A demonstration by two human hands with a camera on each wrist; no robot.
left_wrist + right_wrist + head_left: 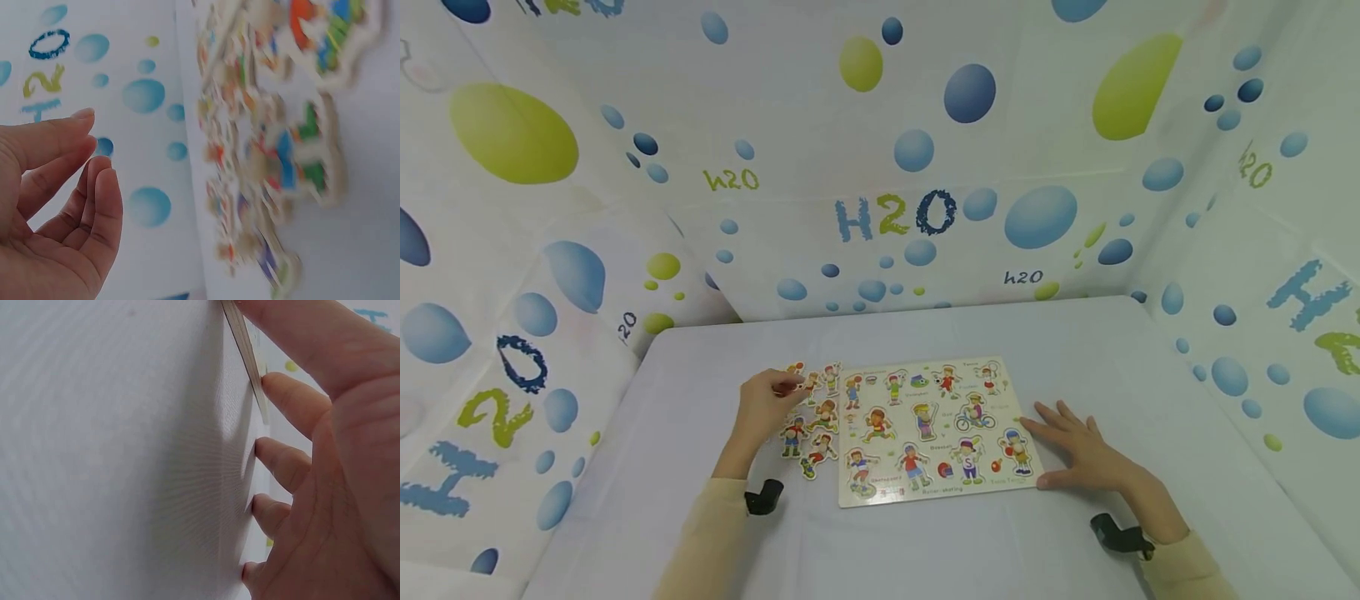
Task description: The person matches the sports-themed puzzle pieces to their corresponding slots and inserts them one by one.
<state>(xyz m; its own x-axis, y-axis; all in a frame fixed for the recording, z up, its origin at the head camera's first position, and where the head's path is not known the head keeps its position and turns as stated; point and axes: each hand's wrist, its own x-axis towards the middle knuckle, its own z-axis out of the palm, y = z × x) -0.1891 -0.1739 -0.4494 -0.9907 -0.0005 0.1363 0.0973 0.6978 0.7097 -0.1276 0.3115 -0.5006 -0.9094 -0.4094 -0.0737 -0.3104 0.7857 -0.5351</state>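
Note:
A flat puzzle board (904, 427) with cut-out figures of children playing sports lies on the table. Loose figure pieces (820, 451) are bunched along its left side, some overlapping. My left hand (763, 406) is over the upper part of this bunch. In the left wrist view, the left hand (72, 212) has its thumb and fingers loosely bent with a gap between them and nothing held; a piece with green trousers (289, 159) appears beyond. My right hand (1081, 452) spreads its fingers at the board's right edge, thumb and index touching it in the right wrist view.
A white cloth covers the table (940, 550). Behind and at both sides hangs a white curtain (790, 100) printed with blue and green drops and H2O lettering. Dark wrist-camera mounts (765, 497) sit at both wrists.

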